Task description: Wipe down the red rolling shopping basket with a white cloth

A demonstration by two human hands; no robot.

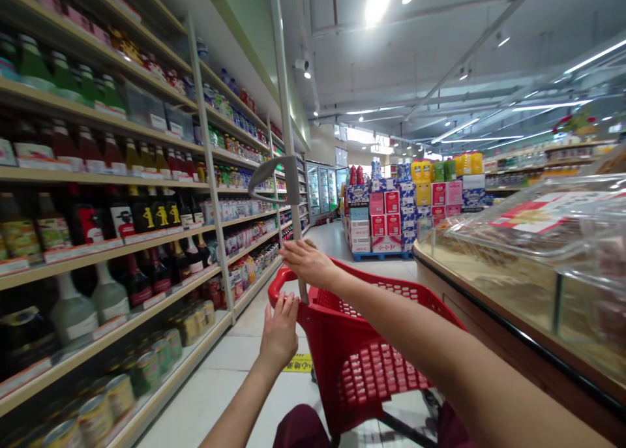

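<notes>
A red plastic shopping cart [337, 330] stands right in front of me, turned at an angle, with a perforated basket. My left hand [281, 330] rests on the near end of its red handle [280, 282], fingers curled over the bar. Above it, my right arm crosses over the cart, and my right hand [310, 263] lies in front of an upright metal pole [282, 76] rising from the cart. The right fingers are stretched out to the left, and no object shows in them. A grey plastic bracket [288, 180] is fixed to the pole above the hands.
Shelves [122, 239] of bottles and cans run along the left. On the right stands a glass-sided display counter [489, 298] with clear-lidded packages. Stacked boxes [386, 216] on a blue pallet [381, 256] stand ahead. A yellow floor sticker [299, 363] lies beside the cart.
</notes>
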